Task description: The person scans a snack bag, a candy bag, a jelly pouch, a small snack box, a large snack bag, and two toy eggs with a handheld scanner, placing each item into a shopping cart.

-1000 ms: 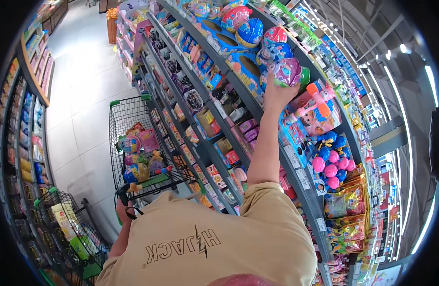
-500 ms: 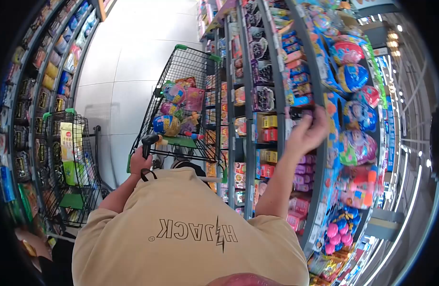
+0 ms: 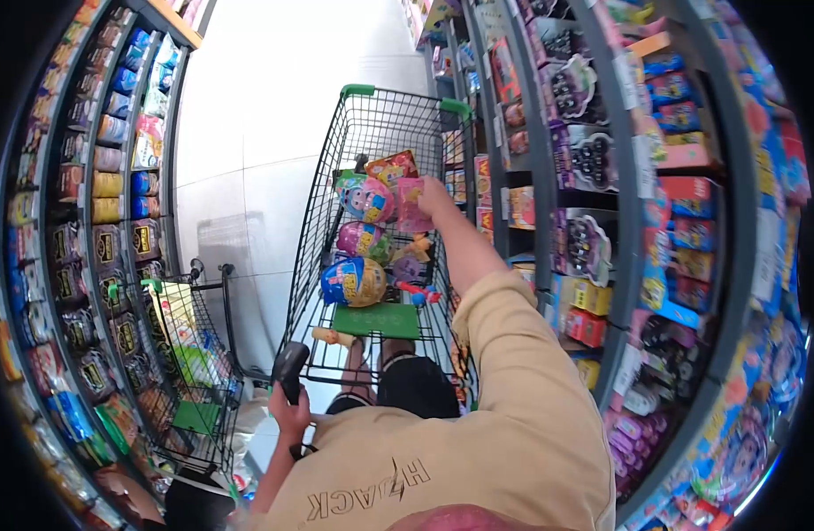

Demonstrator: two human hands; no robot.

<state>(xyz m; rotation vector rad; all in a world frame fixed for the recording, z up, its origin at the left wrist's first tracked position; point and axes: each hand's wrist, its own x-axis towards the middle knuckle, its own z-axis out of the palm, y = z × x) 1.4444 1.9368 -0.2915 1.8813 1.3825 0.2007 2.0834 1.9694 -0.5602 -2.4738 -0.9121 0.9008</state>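
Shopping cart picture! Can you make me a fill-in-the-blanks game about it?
The left hand grips a scanner coloured ___.
The right hand reaches into the cart, by a packet coloured ___.
The cart's top corners are coloured ___.
A blue and yellow toy egg lies inside the ___.
Missing words: black; pink; green; cart.
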